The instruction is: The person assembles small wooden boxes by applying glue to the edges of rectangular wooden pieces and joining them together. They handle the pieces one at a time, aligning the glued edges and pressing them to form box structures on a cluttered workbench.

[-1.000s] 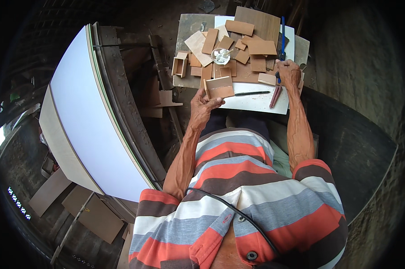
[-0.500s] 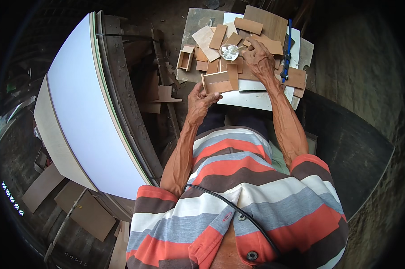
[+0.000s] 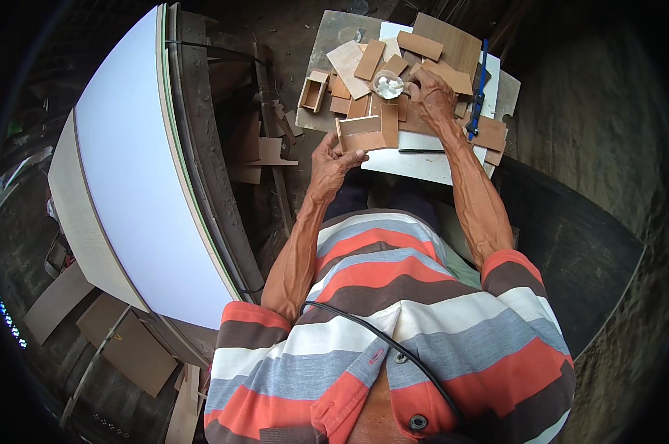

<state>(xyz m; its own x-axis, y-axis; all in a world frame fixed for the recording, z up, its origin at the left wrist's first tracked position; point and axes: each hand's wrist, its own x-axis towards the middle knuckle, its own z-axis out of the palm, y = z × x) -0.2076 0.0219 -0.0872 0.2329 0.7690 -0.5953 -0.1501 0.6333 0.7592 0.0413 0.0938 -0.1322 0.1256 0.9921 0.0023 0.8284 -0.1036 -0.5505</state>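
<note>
Gripping the small, partly built open box of thin brown wood [image 3: 362,140] by its left end, my left hand [image 3: 331,164] is closed on it, the thumb along its near edge. It has a pale-edged far wall and an upright piece at the left, and I have it at the near left side of the cluttered grey worktable [image 3: 334,35]. My right hand [image 3: 432,95] is beside the small, round, clear bowl of white paste [image 3: 388,85], its fingers bent in close at the bowl's right side; I cannot tell whether they pinch anything, as the back of the hand hides it. Just right of the box I see an upright-lying, rectangular brown wood strip [image 3: 389,126]. Under my right forearm lies a flat white board [image 3: 408,166], with a thin black pen-like stick [image 3: 421,151] on it. Beyond the box, to the left, stands a second little box of brown wood with pale edges [image 3: 314,91]. Right of my right hand lies a long, narrow blue tool with a dark part near its lower end [image 3: 482,81]
</note>
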